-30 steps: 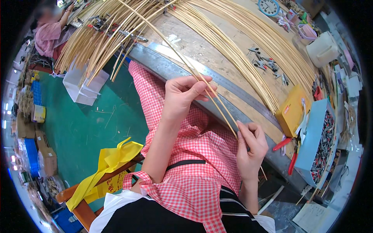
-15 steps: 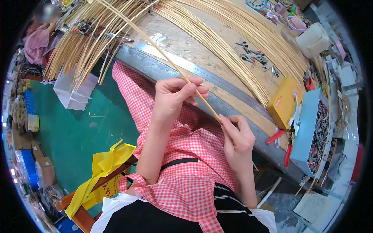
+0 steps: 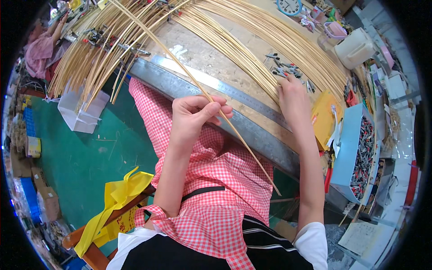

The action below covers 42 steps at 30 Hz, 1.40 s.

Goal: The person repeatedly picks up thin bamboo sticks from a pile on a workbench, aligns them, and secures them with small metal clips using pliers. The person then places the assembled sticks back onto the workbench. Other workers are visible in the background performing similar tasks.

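Note:
Between the thumb and fingers of my left hand is a long, thin bamboo strip. It slants from the upper left down across the checked apron, and its upper stretch looks doubled. My right hand is away from the strip, over the table, with bent fingers at a loose pile of small clips with black and red ends. Its fingertips are partly hidden, so whether they grip a clip does not show. Beside that hand lies a row of bamboo strips on the table.
A steel ruler lies along the metal table edge. Right of my right hand stand a yellow box and a blue box full of clips. Clamped strips overhang at left. Another person's arm shows far left.
My right hand has let go of the strip's lower part and moved up and away to the clip pile. The strip's lower end now hangs free over the apron, still in my left hand.

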Available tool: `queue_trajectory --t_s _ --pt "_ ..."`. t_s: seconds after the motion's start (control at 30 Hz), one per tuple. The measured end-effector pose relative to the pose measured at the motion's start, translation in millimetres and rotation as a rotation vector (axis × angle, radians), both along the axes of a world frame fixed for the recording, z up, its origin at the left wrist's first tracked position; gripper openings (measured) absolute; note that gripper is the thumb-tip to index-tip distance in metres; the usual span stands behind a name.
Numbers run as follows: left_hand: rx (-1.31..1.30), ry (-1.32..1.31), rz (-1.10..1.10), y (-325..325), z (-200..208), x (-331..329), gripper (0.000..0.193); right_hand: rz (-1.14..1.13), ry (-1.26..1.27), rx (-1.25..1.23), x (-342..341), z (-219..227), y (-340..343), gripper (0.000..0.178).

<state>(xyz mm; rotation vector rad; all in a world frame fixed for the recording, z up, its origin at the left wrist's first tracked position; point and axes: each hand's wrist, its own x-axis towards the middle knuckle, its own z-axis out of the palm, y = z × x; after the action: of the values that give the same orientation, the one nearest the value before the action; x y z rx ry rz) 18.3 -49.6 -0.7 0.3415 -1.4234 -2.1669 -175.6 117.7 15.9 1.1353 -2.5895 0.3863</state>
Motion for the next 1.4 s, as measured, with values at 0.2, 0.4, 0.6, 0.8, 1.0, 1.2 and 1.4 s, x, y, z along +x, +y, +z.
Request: queue_trajectory --t_s 0.2,0.4,0.6,0.8,1.0,1.2,1.4 --pt "-0.036 -0.007 0.040 -2.5 -0.2 2.3 0.014 -0.049 -0.032 0.102 -17.7 -11.6 -15.1 0.012" --pt "-0.030 0.025 0.014 -6.5 -4.7 2.6 0.014 0.002 -0.070 0.055 -17.2 -10.2 -12.8 0.014" --pt "-0.036 0.020 0.018 -6.1 -1.9 2.9 0.014 -0.024 -0.025 0.025 -15.5 -8.8 -6.9 0.014" --pt "-0.029 -0.005 0.045 -8.8 -3.1 4.7 0.015 -0.048 -0.103 -0.068 7.5 3.8 19.8 0.012" --pt "-0.019 -0.020 0.045 -10.4 -3.3 3.7 0.015 0.037 -0.112 -0.071 13.0 0.0 -5.5 0.012" --pt "-0.051 -0.019 0.077 -12.9 -1.5 7.1 0.016 0.056 -0.076 0.000 7.4 -17.2 -33.5 0.007" --pt "-0.037 -0.006 0.084 -18.5 -5.7 6.1 0.017 -0.042 -0.131 -0.051 2.6 -20.6 2.2 0.008"
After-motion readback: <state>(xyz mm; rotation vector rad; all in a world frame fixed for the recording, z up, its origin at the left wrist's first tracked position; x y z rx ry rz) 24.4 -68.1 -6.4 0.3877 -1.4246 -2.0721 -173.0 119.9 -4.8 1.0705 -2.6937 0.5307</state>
